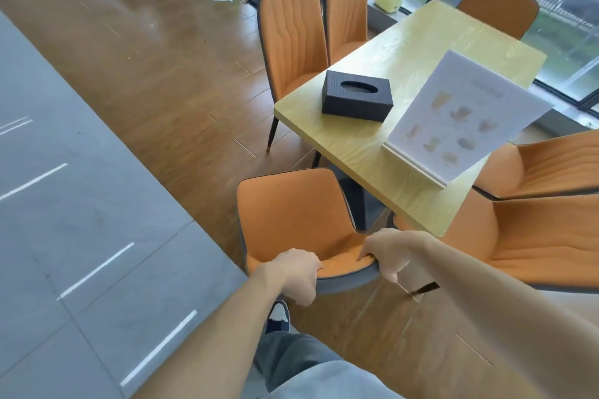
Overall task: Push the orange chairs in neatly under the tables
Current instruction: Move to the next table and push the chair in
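Both hands clamped on the backrest top rim of the orange padded chair with grey shell (291, 214): left hand (296, 275), right hand (390, 254). Chair sits at the near corner of the pale wood table (372, 146), seat not under it. Likely rigid, moderately heavy; upholstery grips well, so push from that rim.

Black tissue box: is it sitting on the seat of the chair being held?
No, the black tissue box rests on the yellow table, beside the menu stand.
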